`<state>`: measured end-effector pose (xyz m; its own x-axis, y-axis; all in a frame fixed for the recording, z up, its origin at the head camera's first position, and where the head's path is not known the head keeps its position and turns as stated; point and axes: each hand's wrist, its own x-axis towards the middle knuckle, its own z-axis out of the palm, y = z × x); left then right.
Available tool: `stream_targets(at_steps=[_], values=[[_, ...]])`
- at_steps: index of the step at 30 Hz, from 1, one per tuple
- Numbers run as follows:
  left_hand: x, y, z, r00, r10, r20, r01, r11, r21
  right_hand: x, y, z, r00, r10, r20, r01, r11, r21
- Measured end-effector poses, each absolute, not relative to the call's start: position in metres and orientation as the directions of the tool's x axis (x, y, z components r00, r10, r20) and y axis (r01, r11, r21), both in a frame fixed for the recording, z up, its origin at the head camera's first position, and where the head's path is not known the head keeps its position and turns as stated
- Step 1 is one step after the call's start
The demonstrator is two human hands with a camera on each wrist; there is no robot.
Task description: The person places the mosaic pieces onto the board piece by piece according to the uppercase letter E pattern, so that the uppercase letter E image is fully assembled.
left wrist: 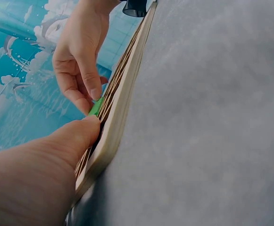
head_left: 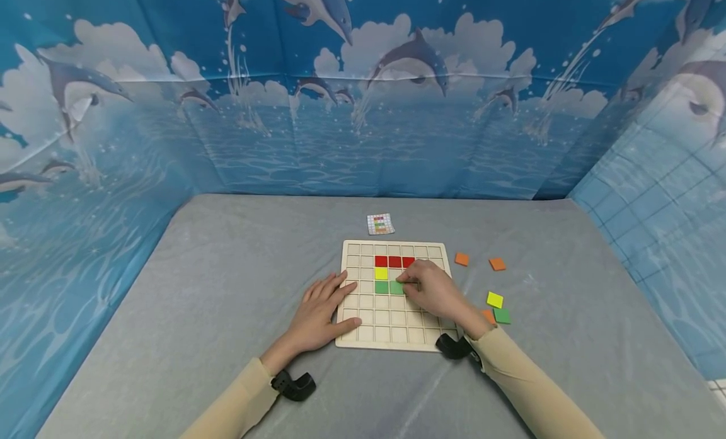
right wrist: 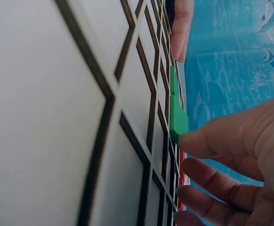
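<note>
A pale wooden grid board (head_left: 366, 334) lies on the grey cloth. My left hand (head_left: 320, 316) rests at its left edge, fingers spread and fairly straight, fingertips and thumb on the board. Over the board's right half, my right hand (head_left: 435, 292) pinches a green square tile (head_left: 396, 288) by its right side, thumb tip against the tile's edge in the right wrist view. Directly left of that tile, another green tile (head_left: 382, 287) sits in a cell. Above it is a yellow tile (head_left: 381, 273), then a row of red tiles (head_left: 394, 261), the rightmost partly behind my right hand.
A small printed card (head_left: 380, 224) with a coloured grid lies beyond the board. Right of the board are loose orange tiles (head_left: 462, 259), a yellow tile (head_left: 495, 300) and a green tile (head_left: 502, 316). One orange tile is partly hidden by my right wrist. A dolphin-print curtain (head_left: 374, 149) surrounds the table.
</note>
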<state>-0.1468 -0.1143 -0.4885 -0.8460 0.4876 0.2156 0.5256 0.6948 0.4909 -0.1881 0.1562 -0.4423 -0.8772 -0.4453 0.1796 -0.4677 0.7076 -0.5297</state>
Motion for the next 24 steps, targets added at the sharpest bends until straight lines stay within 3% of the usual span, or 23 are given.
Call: stream_targets(at_steps=[14,24], values=[[-0.147,-0.115,-0.488,-0.846,0.490,0.211,0.526,0.699,0.485,-0.172,0.166,-0.440,-0.849,-0.517,0.112,-0.496,0.706,-0.505],[-0.147,-0.115,-0.487,-0.843,0.492,0.218,0.531,0.695,0.484,-0.156,0.186,-0.430,-0.789,-0.610,0.076,-0.556,0.656,-0.511]])
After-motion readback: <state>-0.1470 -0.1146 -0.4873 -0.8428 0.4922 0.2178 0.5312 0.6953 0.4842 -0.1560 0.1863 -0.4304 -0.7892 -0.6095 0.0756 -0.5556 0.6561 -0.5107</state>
